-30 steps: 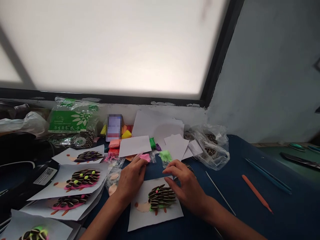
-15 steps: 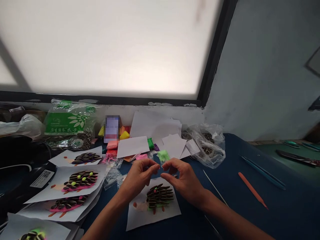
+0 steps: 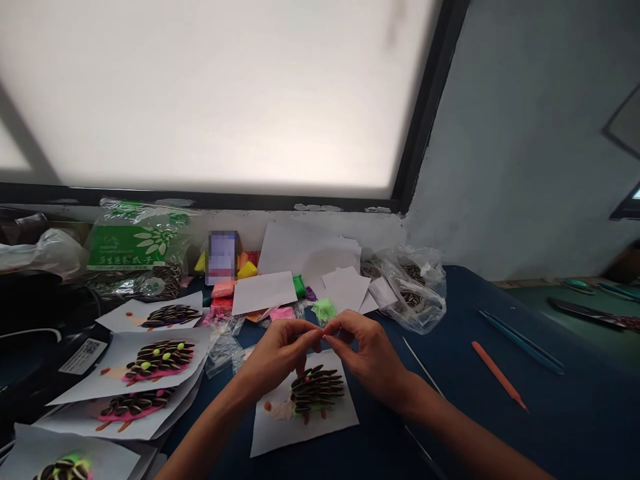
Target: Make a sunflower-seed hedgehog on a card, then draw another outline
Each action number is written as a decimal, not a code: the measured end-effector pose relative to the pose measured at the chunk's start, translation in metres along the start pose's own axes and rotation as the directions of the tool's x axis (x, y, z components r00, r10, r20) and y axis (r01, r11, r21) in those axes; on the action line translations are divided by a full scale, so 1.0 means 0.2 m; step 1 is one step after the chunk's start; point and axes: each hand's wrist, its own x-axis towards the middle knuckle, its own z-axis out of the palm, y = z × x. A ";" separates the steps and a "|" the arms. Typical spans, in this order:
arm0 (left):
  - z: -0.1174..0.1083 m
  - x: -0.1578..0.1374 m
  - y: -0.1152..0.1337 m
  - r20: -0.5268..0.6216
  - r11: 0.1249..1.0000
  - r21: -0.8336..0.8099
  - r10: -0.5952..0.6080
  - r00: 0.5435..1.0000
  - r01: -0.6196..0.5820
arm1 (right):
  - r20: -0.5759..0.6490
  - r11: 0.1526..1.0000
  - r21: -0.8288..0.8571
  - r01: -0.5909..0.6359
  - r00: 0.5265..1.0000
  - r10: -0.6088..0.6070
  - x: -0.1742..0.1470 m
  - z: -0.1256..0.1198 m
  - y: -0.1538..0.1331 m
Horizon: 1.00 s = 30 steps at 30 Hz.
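My left hand (image 3: 285, 347) and my right hand (image 3: 370, 350) meet fingertip to fingertip above a card. Both are closed in a pinch around a tiny piece of pink clay (image 3: 325, 337), mostly covered by the fingers. Below them lies the white card with a hedgehog picture (image 3: 317, 390): sunflower seeds form its spines over green clay, with a pale face, brownish nose and feet. One small pink dot sits among the seeds near its upper left.
Finished-looking hedgehog cards (image 3: 160, 360) are stacked at left. Behind stand a green seed bag (image 3: 135, 247), a phone (image 3: 223, 257), coloured clay packs (image 3: 223, 303), blank paper (image 3: 310, 250) and a clear bag of seeds (image 3: 415, 293). Blue tweezers (image 3: 523, 343) and an orange tool (image 3: 500, 377) lie at right.
My hands have come together; the right thumb and forefinger have closed at the left fingertips, on the pink clay. The view has shifted slightly.
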 end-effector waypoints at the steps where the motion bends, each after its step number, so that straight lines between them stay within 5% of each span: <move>1: 0.00 0.00 -0.01 0.009 1.000 -0.019 -0.006 1.000 0.006 | -0.006 1.000 0.004 0.014 1.000 -0.014 0.00 0.00 0.00; 6: -0.01 0.01 -0.01 0.001 1.000 0.019 -0.011 1.000 0.011 | -0.029 0.998 0.041 0.045 0.999 -0.044 0.01 -0.02 -0.01; 9: -0.09 0.01 0.00 -0.185 0.962 0.273 0.056 0.981 -0.003 | -0.014 0.996 0.083 -0.035 0.999 0.037 0.02 -0.04 -0.02; 11: -0.18 -0.01 -0.01 -0.282 0.851 0.523 0.122 0.952 0.046 | 0.042 0.986 0.109 -0.124 0.992 0.120 0.02 -0.05 -0.03; 15: -0.31 -0.07 -0.03 -0.186 0.547 0.826 0.034 0.982 0.138 | 0.143 0.967 0.132 -0.217 0.970 0.198 0.03 -0.07 -0.02; 19: -0.30 -0.10 -0.05 -0.092 0.427 0.897 -0.063 0.994 0.111 | 0.243 0.976 0.033 -0.216 0.949 0.201 0.03 -0.08 -0.01; 23: -0.27 -0.08 -0.05 -0.126 0.315 0.938 -0.084 0.988 0.146 | 0.353 0.977 -0.102 -0.189 0.911 0.213 0.02 -0.11 -0.02; 30: -0.28 -0.05 -0.06 -0.133 0.229 0.961 -0.123 0.983 0.158 | 0.402 0.968 -0.170 -0.185 0.884 0.239 0.02 -0.13 -0.03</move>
